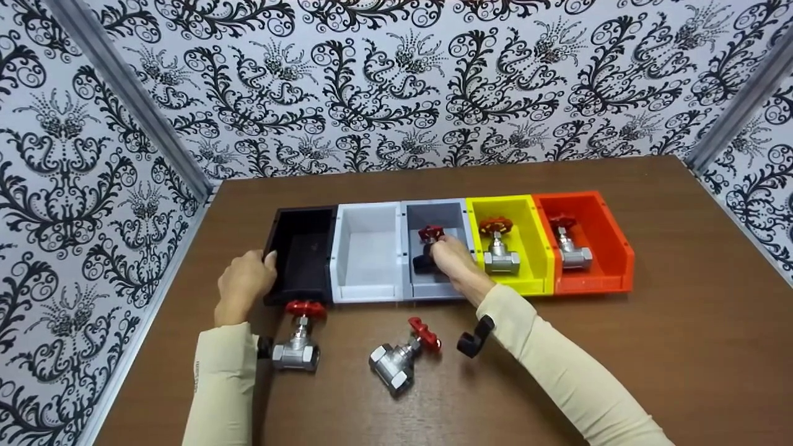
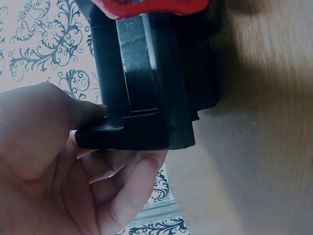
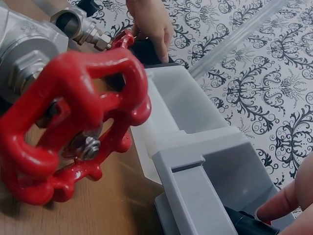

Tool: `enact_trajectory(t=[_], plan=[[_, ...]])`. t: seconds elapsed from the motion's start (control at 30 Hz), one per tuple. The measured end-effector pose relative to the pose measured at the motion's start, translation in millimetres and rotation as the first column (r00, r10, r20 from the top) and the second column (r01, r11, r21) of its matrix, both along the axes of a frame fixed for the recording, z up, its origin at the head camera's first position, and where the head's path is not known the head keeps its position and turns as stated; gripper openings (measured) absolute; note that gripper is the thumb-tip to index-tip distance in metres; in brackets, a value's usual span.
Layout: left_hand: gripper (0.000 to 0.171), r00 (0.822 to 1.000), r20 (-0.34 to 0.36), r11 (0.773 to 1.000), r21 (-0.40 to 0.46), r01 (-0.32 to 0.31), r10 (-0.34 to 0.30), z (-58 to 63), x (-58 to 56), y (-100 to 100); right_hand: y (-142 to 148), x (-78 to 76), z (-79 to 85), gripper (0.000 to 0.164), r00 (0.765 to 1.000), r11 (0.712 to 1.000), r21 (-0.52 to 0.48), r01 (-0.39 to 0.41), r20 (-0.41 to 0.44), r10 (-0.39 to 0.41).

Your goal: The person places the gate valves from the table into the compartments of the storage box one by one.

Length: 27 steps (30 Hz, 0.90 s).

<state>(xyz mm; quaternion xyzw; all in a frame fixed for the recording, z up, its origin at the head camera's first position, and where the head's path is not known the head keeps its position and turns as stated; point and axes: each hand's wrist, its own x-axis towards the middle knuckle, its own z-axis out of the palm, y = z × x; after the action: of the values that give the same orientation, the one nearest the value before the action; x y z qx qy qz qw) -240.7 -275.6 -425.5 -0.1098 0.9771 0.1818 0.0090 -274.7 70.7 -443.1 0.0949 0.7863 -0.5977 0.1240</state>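
My left hand [image 1: 245, 282] pinches the left wall of the black bin [image 1: 303, 251], thumb on one side and fingers on the other, as the left wrist view shows. Inside the grey bin [image 1: 435, 214], my right hand [image 1: 457, 263] grips a valve with a red handwheel [image 1: 430, 233] and a dark lower part; the fingers partly hide it. A steel tee-shaped valve [image 1: 297, 354] with a red handwheel stands in front of the black bin, near my left wrist. Another such valve [image 1: 394, 367] lies tilted on the table, its wheel large in the right wrist view.
The white bin [image 1: 370, 257] joins the black and grey ones in a row. To the right, the yellow bin [image 1: 526, 217] and the red bin [image 1: 610, 263] each hold one red-wheeled valve. Patterned walls [image 1: 409, 93] enclose the brown table [image 1: 700, 297] behind and at both sides.
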Motion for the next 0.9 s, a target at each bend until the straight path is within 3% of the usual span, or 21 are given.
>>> enact_trajectory(t=[0.23,0.5,0.9], plan=[[0.048,1.0,-0.011,1.0,0.004,0.001,-0.001,-1.1,0.1,-0.3,-0.6,2.1,0.7,0.039,1.0,0.999,0.048,-0.007,-0.022,0.008],[0.048,1.0,-0.007,1.0,-0.008,0.008,-0.008,-1.0,-0.9,-0.3,0.1,3.7,1.7,0.043,0.999,0.998,0.054,-0.017,-0.043,0.019],[0.048,1.0,-0.001,1.0,-0.013,0.009,-0.009,-0.6,-1.0,-0.5,1.0,6.3,4.3,0.046,0.999,0.999,-0.026,-0.027,0.034,0.028]])
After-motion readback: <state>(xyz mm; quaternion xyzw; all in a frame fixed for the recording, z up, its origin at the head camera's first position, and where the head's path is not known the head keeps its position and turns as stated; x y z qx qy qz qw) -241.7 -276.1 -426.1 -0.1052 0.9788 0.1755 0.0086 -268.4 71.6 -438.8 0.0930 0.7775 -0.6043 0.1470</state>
